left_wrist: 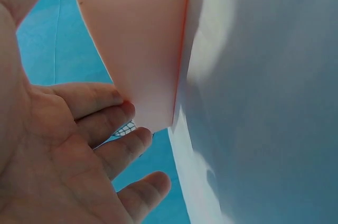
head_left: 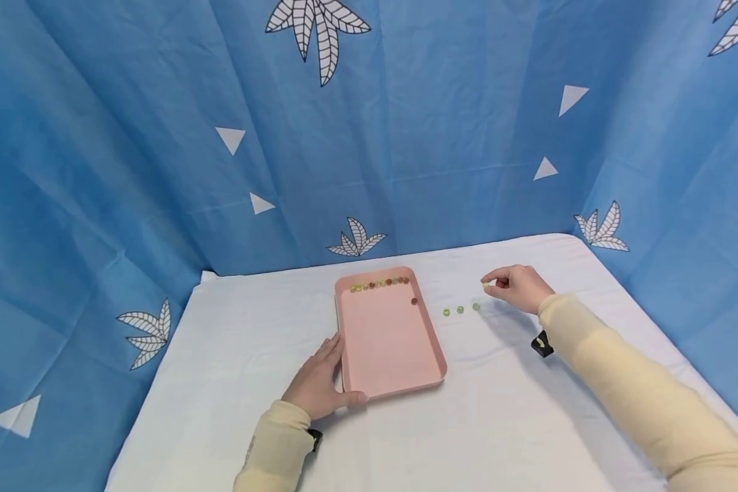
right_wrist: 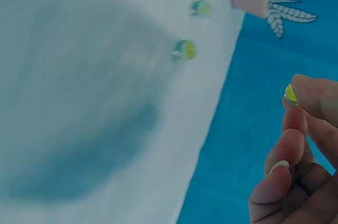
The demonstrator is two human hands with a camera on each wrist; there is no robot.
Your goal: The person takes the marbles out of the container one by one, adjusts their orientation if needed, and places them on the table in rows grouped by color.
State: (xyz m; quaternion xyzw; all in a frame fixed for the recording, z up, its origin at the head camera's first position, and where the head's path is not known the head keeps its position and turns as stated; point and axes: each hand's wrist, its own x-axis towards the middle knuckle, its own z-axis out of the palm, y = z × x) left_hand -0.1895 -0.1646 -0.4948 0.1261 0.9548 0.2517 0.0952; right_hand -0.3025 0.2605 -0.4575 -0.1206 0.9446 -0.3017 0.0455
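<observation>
A pink tray (head_left: 389, 345) lies in the middle of the white table. A row of several marbles (head_left: 378, 283) lines its far wall, and one dark red marble (head_left: 414, 301) sits apart near the right wall. My left hand (head_left: 320, 383) rests with straight fingers against the tray's near left edge (left_wrist: 153, 92). My right hand (head_left: 516, 287), right of the tray and just above the table, pinches a yellow-green marble (right_wrist: 290, 94) between thumb and forefinger. Three greenish marbles (head_left: 460, 309) lie in a line on the cloth between the tray and that hand, also visible as marbles (right_wrist: 184, 49) in the right wrist view.
A white cloth (head_left: 529, 410) covers the table. A blue curtain (head_left: 406, 137) with leaf and triangle prints hangs close behind and at both sides. The table's far edge runs just behind the tray.
</observation>
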